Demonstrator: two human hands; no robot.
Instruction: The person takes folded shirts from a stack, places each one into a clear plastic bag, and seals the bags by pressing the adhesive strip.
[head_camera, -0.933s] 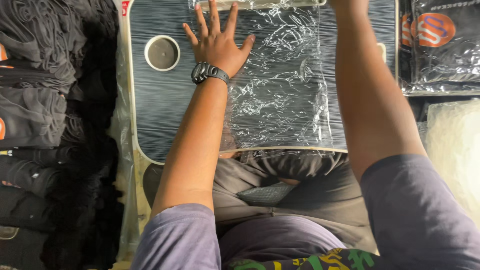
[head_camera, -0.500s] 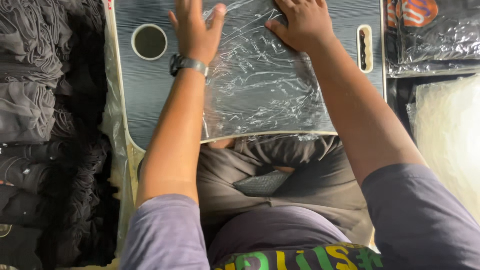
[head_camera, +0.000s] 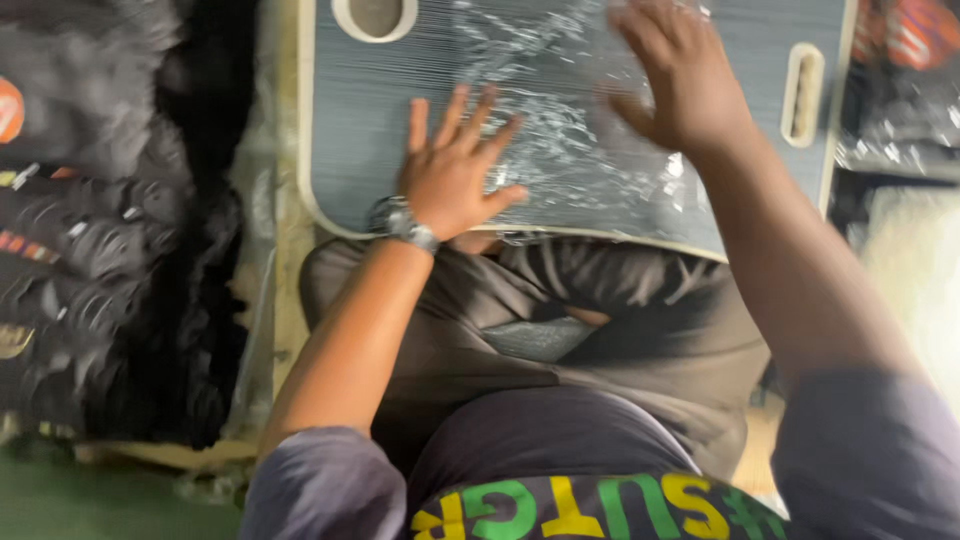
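A clear crinkled plastic bag (head_camera: 565, 140) lies flat on a grey lap table (head_camera: 350, 150) over my knees. My left hand (head_camera: 452, 172), with a wristwatch, presses flat on the bag's near left corner, fingers spread. My right hand (head_camera: 675, 75) rests on the bag's far right part, fingers apart and blurred with motion. Neither hand grips anything.
A round cup recess (head_camera: 375, 15) sits in the table's far left corner and a slot (head_camera: 803, 93) near its right edge. Stacks of folded dark garments (head_camera: 100, 230) lie at my left. Bagged items (head_camera: 905, 90) lie at the right.
My left hand has slid toward me along the bag to the table's near edge. My right hand has stayed on the bag's far right part. The view shifted closer.
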